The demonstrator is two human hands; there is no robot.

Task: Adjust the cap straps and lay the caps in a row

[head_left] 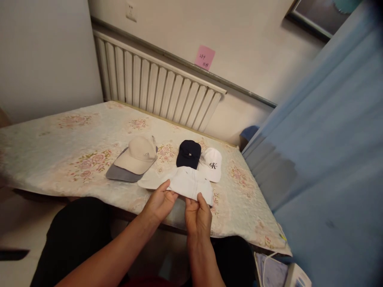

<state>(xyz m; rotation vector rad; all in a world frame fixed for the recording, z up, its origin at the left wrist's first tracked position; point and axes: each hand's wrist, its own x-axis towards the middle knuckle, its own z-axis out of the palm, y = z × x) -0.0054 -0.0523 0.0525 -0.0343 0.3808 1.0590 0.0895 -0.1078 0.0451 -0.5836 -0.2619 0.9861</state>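
Observation:
A plain white cap [190, 184] is held between my two hands at the near edge of the bed, its brim pointing left. My left hand [160, 200] pinches it near where the brim meets the crown, thumb on top. My right hand [198, 213] grips its lower edge further right, with the thumb pressed on the fabric and the fingers underneath. Just behind it lie a black cap [189, 152] with a small emblem and a white cap with black CK lettering [214, 170]. To the left, a beige cap [138, 153] rests on top of a grey cap [119, 173].
The caps lie on a bed with a floral cover [89, 159]. A white radiator [158, 89] runs along the wall behind it. On the right hangs a blue curtain [314, 159]. A white box [299, 277] and a cable are low at the bed's right corner.

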